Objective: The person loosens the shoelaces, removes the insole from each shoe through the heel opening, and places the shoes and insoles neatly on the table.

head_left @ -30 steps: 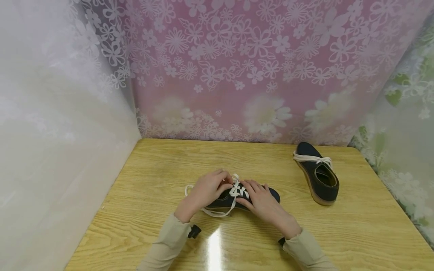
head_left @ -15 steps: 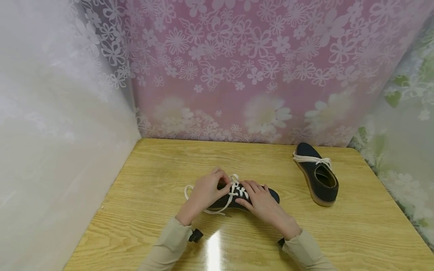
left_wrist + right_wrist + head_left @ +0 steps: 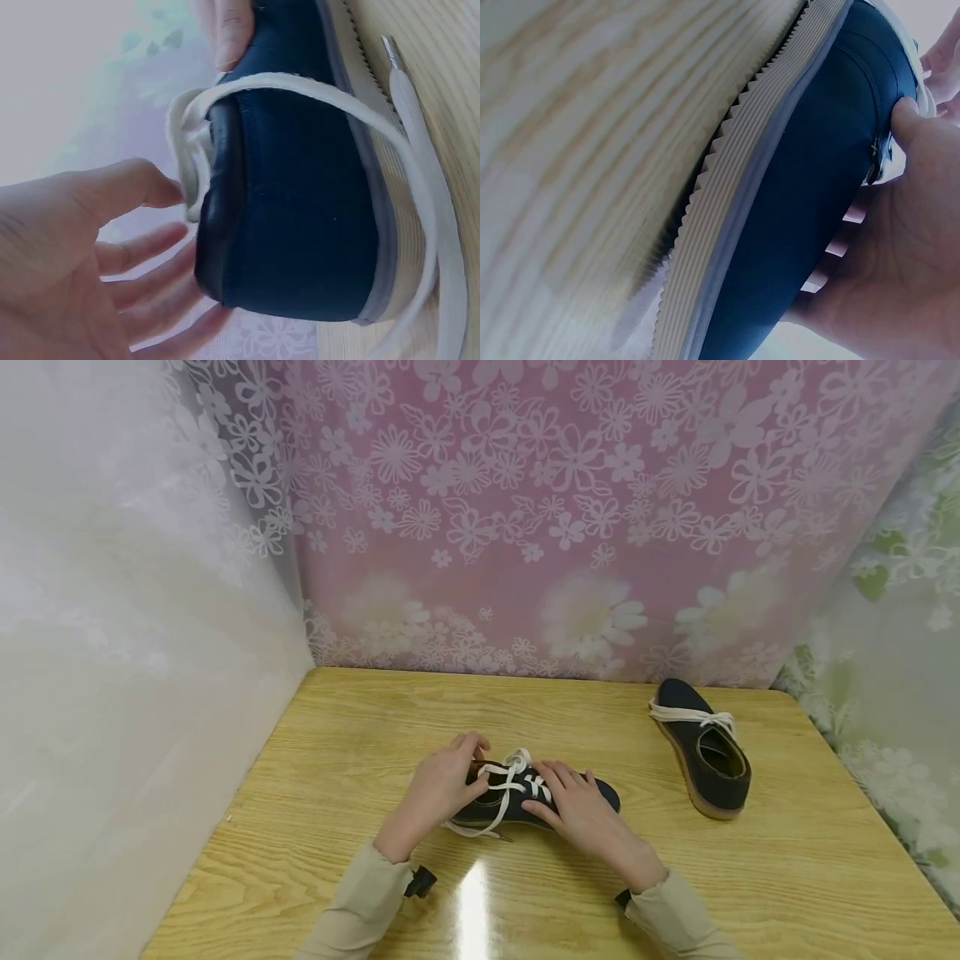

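Note:
A navy lace-up shoe (image 3: 519, 811) with white laces (image 3: 517, 762) lies in front of me, toe to the right. My right hand (image 3: 585, 811) grips its front part, thumb on the near side and fingers across the top. In the right wrist view the thumb (image 3: 906, 120) presses beside the lacing. My left hand (image 3: 437, 787) is at the shoe opening with its fingers apart. In the left wrist view its thumb is by a lace loop (image 3: 191, 172), perhaps touching it, and nothing is pinched. One lace end (image 3: 442, 217) hangs down the near side to the table.
A second navy shoe (image 3: 718, 787), with its white lace wrapped across the front, lies at the back right of the wooden table (image 3: 360, 727). Floral curtains (image 3: 480, 527) stand behind the table and along both sides.
My left hand has let go of the lace by the knot and moved slightly left, its fingers spreading. A lace now lies across the shoe opening. The right hand has stayed in place.

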The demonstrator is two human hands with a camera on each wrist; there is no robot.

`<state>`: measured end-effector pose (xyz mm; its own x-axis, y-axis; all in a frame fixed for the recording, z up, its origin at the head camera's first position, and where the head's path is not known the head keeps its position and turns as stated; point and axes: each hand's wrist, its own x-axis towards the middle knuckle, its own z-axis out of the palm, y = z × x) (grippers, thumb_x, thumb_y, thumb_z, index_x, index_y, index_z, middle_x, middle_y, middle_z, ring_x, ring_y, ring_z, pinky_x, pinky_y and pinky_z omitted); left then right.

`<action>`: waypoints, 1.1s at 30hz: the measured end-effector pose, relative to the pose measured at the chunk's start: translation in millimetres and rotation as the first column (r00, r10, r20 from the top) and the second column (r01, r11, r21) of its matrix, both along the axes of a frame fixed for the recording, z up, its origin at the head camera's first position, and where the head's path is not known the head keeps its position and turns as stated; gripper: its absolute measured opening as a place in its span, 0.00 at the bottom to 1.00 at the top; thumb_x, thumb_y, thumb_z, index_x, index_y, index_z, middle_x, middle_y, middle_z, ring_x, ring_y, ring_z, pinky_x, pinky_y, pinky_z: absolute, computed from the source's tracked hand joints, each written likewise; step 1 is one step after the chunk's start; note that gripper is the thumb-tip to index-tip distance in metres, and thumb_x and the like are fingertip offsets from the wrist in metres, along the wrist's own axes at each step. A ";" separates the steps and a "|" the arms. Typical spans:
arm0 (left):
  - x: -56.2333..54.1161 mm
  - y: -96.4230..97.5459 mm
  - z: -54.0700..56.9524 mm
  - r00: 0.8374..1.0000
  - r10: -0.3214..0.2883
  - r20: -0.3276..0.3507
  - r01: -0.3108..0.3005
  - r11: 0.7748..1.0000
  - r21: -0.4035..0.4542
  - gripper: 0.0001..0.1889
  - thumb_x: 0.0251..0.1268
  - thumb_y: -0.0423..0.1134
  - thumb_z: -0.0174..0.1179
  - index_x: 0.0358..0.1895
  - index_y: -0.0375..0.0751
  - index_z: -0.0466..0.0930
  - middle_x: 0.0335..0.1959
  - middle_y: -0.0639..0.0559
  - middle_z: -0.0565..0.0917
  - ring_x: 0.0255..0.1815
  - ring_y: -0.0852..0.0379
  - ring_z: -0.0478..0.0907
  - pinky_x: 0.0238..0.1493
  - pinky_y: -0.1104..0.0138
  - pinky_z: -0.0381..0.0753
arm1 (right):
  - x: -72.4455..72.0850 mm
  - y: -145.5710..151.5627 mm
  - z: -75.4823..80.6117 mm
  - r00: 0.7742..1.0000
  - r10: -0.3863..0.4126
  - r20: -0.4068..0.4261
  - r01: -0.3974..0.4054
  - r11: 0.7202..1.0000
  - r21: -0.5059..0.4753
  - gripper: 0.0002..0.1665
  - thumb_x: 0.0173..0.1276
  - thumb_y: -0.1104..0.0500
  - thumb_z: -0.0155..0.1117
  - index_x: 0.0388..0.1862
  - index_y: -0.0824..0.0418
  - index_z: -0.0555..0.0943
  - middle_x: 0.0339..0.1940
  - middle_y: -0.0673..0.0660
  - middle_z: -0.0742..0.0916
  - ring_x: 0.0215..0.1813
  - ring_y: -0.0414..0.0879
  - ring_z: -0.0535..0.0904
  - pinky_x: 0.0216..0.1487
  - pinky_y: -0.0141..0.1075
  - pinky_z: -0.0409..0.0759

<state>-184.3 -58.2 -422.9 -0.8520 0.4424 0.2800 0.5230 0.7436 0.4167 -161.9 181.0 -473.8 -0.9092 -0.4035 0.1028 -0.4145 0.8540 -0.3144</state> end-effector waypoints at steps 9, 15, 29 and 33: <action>-11.0 17.7 -6.9 0.992 -0.031 -0.125 0.018 0.994 -0.106 0.04 0.67 0.44 0.69 0.39 0.51 0.87 0.43 0.54 0.86 0.40 0.55 0.83 0.40 0.63 0.83 | 0.3 0.0 1.9 1.000 0.002 0.005 -0.002 1.000 -0.007 0.41 0.77 0.35 0.53 0.78 0.58 0.66 0.71 0.65 0.75 0.74 0.63 0.68 0.67 0.71 0.62; -12.2 11.4 2.9 0.973 0.098 -0.207 -0.058 0.980 0.192 0.03 0.68 0.38 0.66 0.38 0.47 0.81 0.35 0.53 0.88 0.23 0.58 0.80 0.19 0.72 0.71 | 0.4 -0.8 1.9 1.000 -0.008 0.011 0.008 1.000 -0.003 0.42 0.76 0.35 0.53 0.78 0.59 0.66 0.72 0.65 0.74 0.73 0.64 0.68 0.67 0.71 0.62; -8.3 -3.3 8.9 0.981 0.137 -0.140 -0.122 0.986 0.113 0.16 0.67 0.34 0.66 0.56 0.41 0.78 0.49 0.47 0.84 0.43 0.50 0.85 0.26 0.65 0.79 | -1.2 -0.4 2.3 1.000 -0.015 0.020 0.015 1.000 0.016 0.43 0.76 0.34 0.52 0.78 0.60 0.66 0.73 0.65 0.73 0.75 0.64 0.66 0.69 0.70 0.60; -10.0 3.8 -2.5 0.994 -0.006 -0.113 0.003 0.999 -0.033 0.18 0.66 0.39 0.70 0.57 0.44 0.81 0.55 0.47 0.82 0.52 0.45 0.81 0.45 0.56 0.83 | -0.5 -1.4 3.1 0.999 -0.014 0.033 0.013 1.000 0.019 0.43 0.76 0.34 0.52 0.78 0.60 0.66 0.73 0.66 0.73 0.75 0.64 0.66 0.69 0.70 0.60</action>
